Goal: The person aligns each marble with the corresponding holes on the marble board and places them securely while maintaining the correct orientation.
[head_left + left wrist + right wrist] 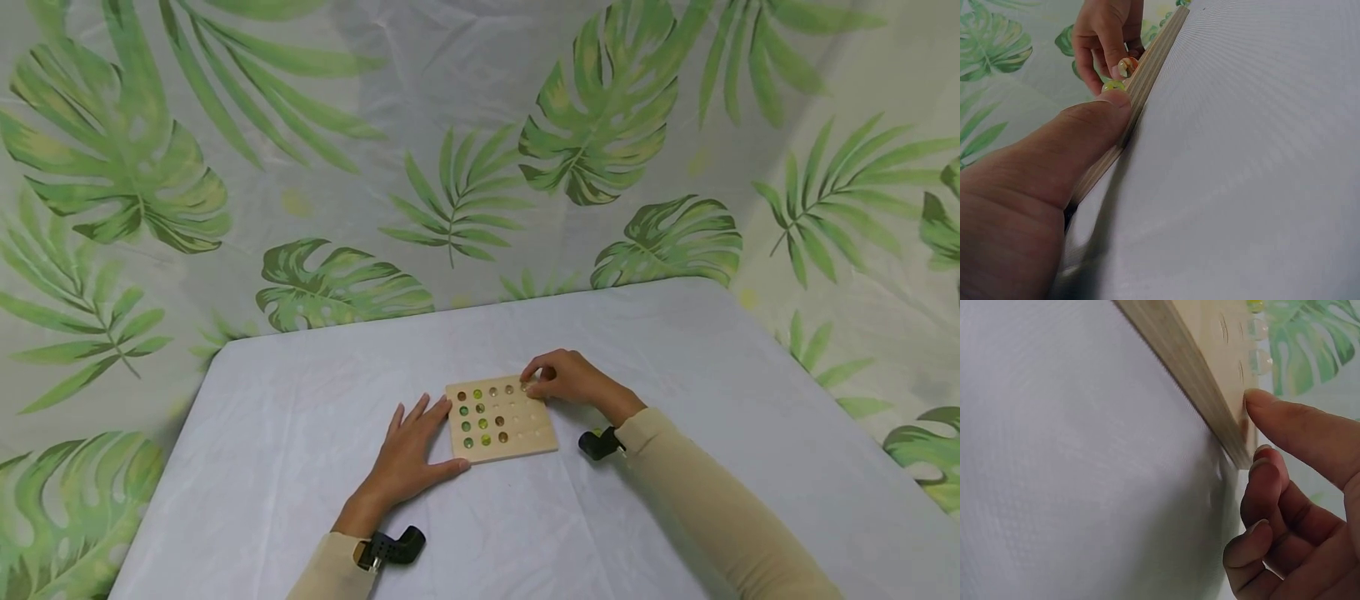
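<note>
Wooden board (514,417) on the white table (315,400), apparently steadied from the left
Left hand (405,454), spread wide, touches its left edge and near left corner, probably against sliding; right hand (573,377) narrowly pinches a marble (525,387) at the far right corner, a fingertip hold suiting something so small.

We can read no text, label, brand, number or sign in any view, neither on the wooden board (525,446) towards six o'clock of the head view's centre nor on the black left-wrist device (405,546) towards seven.
</note>
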Demonstrator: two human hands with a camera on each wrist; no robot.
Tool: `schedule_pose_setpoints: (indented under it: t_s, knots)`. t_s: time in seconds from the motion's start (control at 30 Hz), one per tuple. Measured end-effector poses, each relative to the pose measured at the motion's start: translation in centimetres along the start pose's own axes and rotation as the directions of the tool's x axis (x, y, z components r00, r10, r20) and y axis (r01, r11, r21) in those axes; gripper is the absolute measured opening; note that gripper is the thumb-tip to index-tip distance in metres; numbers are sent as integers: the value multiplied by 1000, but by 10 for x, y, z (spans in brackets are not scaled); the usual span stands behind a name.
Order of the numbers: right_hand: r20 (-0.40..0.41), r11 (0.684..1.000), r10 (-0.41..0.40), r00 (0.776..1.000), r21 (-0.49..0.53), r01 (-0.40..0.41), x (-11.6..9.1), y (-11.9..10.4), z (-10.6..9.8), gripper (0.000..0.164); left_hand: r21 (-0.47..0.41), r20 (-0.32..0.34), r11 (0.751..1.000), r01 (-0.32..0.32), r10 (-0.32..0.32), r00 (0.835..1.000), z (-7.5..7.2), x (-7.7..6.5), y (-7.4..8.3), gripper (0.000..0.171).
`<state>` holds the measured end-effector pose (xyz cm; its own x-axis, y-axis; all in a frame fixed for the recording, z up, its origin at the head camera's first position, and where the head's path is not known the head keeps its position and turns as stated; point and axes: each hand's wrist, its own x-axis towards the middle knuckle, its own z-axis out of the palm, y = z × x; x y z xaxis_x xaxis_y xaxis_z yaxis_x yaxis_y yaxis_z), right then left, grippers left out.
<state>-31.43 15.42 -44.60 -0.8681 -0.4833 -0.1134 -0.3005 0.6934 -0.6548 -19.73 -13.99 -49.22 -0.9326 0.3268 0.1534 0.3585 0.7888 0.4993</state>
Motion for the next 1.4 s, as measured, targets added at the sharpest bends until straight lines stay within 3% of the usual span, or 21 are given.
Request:
schedule_pose_setpoints:
  t_s: [0.4, 0.9, 1.4]
  knots:
    - [-31, 1000, -9, 999, 6, 9, -12, 8, -14, 28, -4, -17, 1000, 3, -3, 1000, 1, -1, 0, 97]
    - [-64, 1000, -29, 998, -11, 28, -46, 28, -45, 26, -9, -30, 1000, -1, 1, 1000, 3, -1, 1, 97]
    - [-91, 999, -35, 995, -11, 34, -69, 51, -54, 24, -2, -39, 1000, -11, 10, 999, 4, -2, 2, 98]
